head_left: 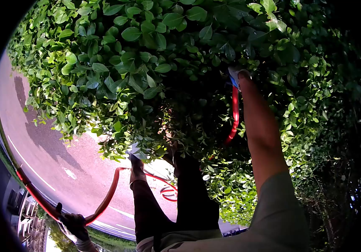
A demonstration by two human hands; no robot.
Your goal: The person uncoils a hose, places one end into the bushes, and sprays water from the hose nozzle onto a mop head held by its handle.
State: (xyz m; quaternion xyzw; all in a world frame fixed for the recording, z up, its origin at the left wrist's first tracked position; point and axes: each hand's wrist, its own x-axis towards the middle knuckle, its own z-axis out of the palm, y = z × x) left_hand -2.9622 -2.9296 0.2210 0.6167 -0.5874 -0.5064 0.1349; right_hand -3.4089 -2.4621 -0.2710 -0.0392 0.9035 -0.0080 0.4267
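At the lower left my left hand (74,226), in a pale and dark glove, is closed around a red hose (108,199). On one side the hose runs up to an olive-green length (5,140); on the other it bends toward my feet. My right arm reaches forward to the hedge (142,54). My right hand (238,77), in a whitish glove, is closed near the leaves, with something blue at its palm. A red hose-like length (235,111) hangs down from it into shadow. Its fingers are partly hidden.
Dense leaves fill the top and right. Pavement (84,155) with white lines lies at left, and a loop of red hose (170,193) rests on the ground beside my legs (191,197). A pale shoe (136,150) touches the hedge's lower leaves in view. White structures (28,216) stand at lower left.
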